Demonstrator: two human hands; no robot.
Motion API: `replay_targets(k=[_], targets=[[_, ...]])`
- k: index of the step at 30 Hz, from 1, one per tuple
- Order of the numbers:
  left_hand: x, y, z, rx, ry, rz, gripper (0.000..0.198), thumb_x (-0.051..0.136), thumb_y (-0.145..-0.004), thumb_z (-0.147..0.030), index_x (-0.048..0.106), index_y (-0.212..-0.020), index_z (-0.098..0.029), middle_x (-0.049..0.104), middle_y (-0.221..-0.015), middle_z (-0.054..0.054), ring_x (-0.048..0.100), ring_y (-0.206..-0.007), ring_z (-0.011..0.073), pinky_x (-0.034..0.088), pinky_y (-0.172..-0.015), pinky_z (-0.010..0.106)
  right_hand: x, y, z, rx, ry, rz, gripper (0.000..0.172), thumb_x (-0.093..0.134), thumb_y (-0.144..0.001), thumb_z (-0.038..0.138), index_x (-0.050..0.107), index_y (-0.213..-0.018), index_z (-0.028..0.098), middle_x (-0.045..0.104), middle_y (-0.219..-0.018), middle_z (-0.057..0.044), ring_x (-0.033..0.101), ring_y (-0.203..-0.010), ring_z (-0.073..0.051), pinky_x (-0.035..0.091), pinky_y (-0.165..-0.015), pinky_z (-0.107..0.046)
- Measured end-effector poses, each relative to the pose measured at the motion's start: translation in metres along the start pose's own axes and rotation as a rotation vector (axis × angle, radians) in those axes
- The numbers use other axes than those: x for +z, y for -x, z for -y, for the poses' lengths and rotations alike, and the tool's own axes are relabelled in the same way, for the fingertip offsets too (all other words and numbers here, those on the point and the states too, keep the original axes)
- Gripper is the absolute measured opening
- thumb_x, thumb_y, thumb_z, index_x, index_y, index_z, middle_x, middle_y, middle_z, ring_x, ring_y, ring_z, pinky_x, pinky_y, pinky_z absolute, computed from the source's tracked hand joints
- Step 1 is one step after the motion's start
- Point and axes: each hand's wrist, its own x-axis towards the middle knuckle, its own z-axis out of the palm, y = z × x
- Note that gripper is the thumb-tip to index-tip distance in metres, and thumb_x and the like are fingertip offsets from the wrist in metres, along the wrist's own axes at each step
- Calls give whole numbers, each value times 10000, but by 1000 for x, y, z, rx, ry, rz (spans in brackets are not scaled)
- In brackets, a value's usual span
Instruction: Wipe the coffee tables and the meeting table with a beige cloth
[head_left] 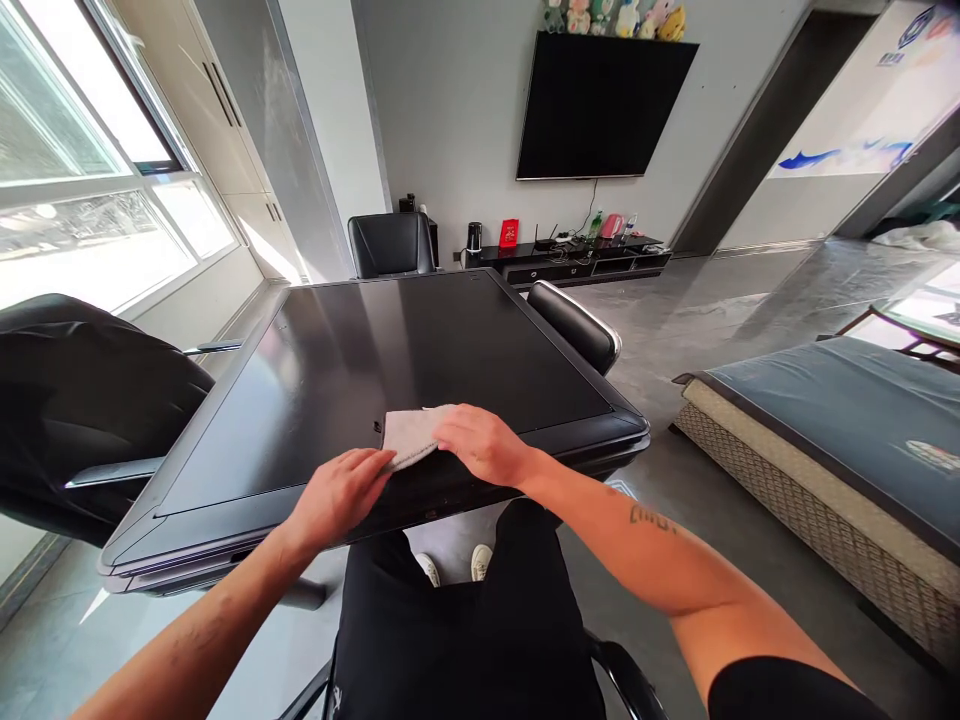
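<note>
The spread right hand point(480, 445) is pressing a pale cloth point(411, 437) onto the black tabletop point(375, 340), holding it flat. Just beside it, the left hand point(337, 495) is curving, fingertips touching the cloth's edge.

Pretty bright room, sun pouring through the big window point(90, 200) onto a shiny grey floor point(712, 310), with a black TV point(606, 105) on the grey wall point(450, 110) above a low stand point(570, 262), and a bed point(825, 440) off to the right.

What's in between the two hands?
A pale folded cloth lies between the left hand and the right hand, on the black table top, in the head view.
</note>
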Motion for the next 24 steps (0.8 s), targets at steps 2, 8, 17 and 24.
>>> replay_targets(k=[2, 8, 17, 24], targets=[[-34, -15, -12, -88, 44, -73, 375, 602, -1087, -441, 811, -1347, -270, 839, -1270, 99, 780, -1108, 311, 612, -1032, 433, -22, -10, 10, 90, -66, -127, 276, 553, -1147, 318, 810, -1207, 235, 827, -1152, -106, 747, -1094, -272, 627, -1031, -477], [-95, -82, -17, -418, 513, 29, 537, 865, -834, -594, 861, -1271, -282, 858, -1145, 47, 772, -1026, 303, 623, -967, 445, -60, -34, 3, 443, -301, -335, 268, 725, -1025, 370, 806, -1256, 261, 798, -994, -22, 725, -864, -202, 629, -857, -392], [30, -144, 70, -688, 730, 263, 629, 992, -486, -561, 852, -981, -200, 817, -942, 77, 704, -857, 237, 509, -663, 321, 19, -39, -112, 896, -69, -27, 175, 751, -915, 103, 838, -1055, 162, 838, -942, -62, 753, -862, -189, 570, -850, -316], [44, -164, 99, -672, 667, 205, 639, 940, -562, -641, 872, -1012, -192, 803, -914, 68, 664, -808, 199, 503, -669, 311, 24, -62, -133, 860, 77, 51, 216, 636, -1039, 158, 825, -1143, 147, 845, -1120, -135, 766, -1045, -251, 576, -986, -384]])
